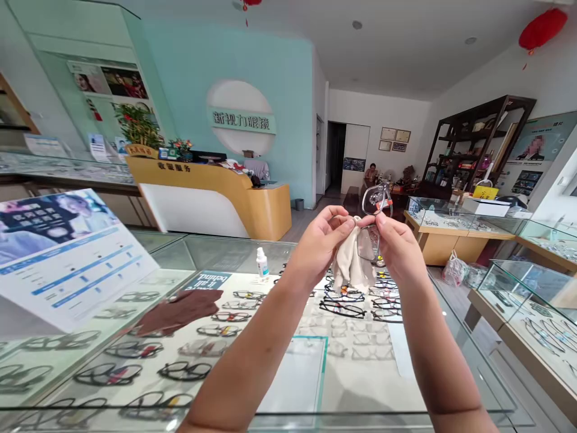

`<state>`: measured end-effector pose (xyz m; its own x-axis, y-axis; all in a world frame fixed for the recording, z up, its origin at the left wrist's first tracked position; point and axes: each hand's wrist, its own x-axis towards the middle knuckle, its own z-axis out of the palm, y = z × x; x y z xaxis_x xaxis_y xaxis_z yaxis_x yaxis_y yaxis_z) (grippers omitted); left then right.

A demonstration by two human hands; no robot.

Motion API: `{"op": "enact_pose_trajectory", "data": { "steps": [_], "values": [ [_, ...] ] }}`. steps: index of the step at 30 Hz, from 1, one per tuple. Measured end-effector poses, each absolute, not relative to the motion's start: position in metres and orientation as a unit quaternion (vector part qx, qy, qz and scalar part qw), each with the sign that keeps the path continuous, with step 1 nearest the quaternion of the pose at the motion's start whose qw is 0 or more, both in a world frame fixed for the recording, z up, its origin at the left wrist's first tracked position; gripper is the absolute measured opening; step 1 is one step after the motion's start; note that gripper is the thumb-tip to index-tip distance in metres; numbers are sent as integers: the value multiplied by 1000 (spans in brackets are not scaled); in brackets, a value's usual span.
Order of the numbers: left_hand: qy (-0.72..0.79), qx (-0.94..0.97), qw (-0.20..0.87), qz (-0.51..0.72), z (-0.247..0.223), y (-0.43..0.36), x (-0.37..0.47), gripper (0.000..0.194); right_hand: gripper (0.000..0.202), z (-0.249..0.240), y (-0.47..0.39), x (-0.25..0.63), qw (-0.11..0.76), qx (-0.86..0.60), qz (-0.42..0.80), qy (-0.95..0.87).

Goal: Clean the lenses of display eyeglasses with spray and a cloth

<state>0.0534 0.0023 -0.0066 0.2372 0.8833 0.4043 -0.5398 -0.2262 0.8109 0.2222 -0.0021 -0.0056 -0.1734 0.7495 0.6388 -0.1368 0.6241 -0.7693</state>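
Observation:
Both my hands are raised over a glass display case. My left hand (325,237) pinches a cream cloth (351,261), which hangs down from the fingers. My right hand (399,240) holds a pair of glasses (377,201) between thumb and fingers. One lens of the glasses stands above the fingertips, and the other hangs below, beside the cloth. An orange-red mark shows on the glasses near the upper lens. The fingertips of the two hands are close together.
Below, the glass case (360,385) shows rows of spectacles. A white spray bottle (262,264), a brown cloth (180,310) and a standing calendar card (67,258) are on its left part. A reception counter (270,207) is beyond; a person (372,173) sits far back.

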Motion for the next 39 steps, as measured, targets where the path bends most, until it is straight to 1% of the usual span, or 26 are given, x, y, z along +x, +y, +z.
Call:
{"op": "enact_pose_trajectory", "data": {
  "steps": [4,6,9,13,24,27,31,34,39],
  "values": [
    [194,511,552,630,-8,6,52,57,38,-9,-1,215,608,-219,377,-663],
    [202,516,541,633,-7,7,49,56,37,-11,0,214,614,-225,362,-664],
    [202,510,569,613,-4,7,44,60,37,-13,2,214,624,-231,331,-669],
    [212,497,600,590,-5,6,42,63,36,-17,4,213,613,-214,331,-685],
    [204,530,558,605,-8,7,49,57,45,-20,3,205,633,-251,336,-651],
    [220,567,546,576,-5,6,43,53,44,-19,1,206,636,-246,341,-647],
    [241,633,558,480,-4,8,33,57,41,-16,0,209,628,-233,351,-654],
    [239,670,562,421,-5,10,29,57,45,-14,0,210,625,-240,341,-659],
    [202,657,608,397,-7,13,31,58,51,-12,4,212,612,-231,369,-660]
  ]
}}
